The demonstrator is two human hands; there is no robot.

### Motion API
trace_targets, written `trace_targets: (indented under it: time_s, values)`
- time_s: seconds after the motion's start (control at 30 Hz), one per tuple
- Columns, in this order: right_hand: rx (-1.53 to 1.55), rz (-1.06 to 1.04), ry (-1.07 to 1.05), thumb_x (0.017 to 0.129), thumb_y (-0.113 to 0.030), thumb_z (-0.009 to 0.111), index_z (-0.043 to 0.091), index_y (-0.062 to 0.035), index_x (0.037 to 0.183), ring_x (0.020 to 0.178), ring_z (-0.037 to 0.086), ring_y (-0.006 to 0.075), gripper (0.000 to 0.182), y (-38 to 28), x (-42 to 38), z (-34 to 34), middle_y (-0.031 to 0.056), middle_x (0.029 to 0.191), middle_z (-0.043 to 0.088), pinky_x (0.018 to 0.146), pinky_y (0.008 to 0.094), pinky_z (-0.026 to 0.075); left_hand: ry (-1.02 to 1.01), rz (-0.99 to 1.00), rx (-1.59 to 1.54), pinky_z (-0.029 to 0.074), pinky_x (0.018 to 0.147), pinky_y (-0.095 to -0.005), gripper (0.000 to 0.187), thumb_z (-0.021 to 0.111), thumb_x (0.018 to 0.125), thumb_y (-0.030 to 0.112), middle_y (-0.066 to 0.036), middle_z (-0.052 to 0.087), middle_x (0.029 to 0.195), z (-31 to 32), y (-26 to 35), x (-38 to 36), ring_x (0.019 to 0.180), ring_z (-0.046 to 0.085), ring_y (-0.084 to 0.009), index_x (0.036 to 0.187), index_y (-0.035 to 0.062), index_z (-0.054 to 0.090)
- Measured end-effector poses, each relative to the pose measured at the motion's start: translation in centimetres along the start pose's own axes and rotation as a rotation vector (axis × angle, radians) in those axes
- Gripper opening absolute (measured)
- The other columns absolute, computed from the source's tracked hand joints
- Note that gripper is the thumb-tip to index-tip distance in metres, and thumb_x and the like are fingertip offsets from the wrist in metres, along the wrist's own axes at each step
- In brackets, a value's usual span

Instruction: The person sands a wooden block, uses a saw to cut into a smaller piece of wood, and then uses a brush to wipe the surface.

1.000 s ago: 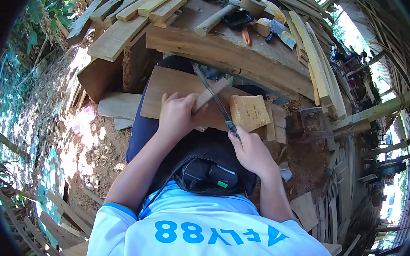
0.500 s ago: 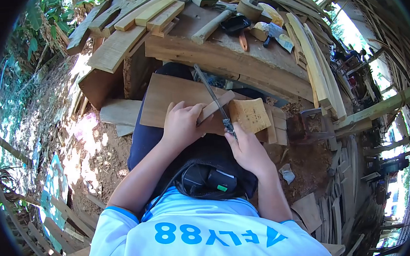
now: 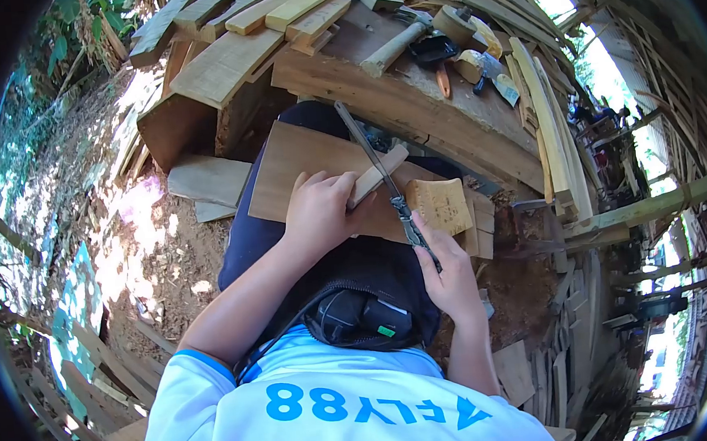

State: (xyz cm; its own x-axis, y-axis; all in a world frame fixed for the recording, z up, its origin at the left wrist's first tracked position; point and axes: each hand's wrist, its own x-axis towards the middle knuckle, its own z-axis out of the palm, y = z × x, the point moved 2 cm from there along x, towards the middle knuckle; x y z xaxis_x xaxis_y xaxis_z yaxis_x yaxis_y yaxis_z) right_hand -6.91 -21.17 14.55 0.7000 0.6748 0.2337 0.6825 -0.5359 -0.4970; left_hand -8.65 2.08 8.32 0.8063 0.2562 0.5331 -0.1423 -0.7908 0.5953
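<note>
My left hand grips a small narrow strip of wood and holds it over a flat brown board on my lap. Closed around the dark handle of a long thin metal file is my right hand. The file's blade slants away from me and crosses the wooden strip near its middle. A light wooden block with a curved top edge lies just right of the file. My left fingertips are partly hidden behind the strip.
Ahead stands a thick wooden bench bearing a hammer, a brush and other tools. Stacked planks rise at the far left. Long slats lie at the bench's right, and scrap wood covers ground at lower right.
My right hand has drawn the file back toward me and slightly right, so its handle sits farther from the strip. My left hand keeps hold of the strip. The view has shifted slightly.
</note>
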Motion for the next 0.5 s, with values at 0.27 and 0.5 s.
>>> trace_targets:
  time_s: [0.27,0.5]
  values:
    - [-0.011,-0.030,-0.037,0.100,-0.003,0.062,0.055,-0.0168,0.152,0.088,0.068,0.0376,0.054,0.3,-0.2,-1.0,0.0209,0.105,0.070,0.083,0.0382,0.055,-0.032,-0.018,0.002,0.049,0.072,-0.0438,0.022,0.078,0.087,0.031,-0.009,0.069,0.071,0.6,0.0,-0.3,0.074,0.066,-0.0307,0.087,0.0099,0.073]
    - [0.028,0.042,0.013,0.100,-0.005,0.063,0.058,-0.0121,0.149,0.100,0.072,0.0334,0.049,0.3,0.3,0.9,0.0209,0.112,0.072,0.092,0.0358,0.053,0.028,-0.027,-0.069,0.049,0.073,-0.0460,0.027,0.076,0.087,0.032,-0.012,0.066,0.070,0.5,-0.4,-0.2,0.074,0.065,-0.0344,0.080,0.0077,0.066]
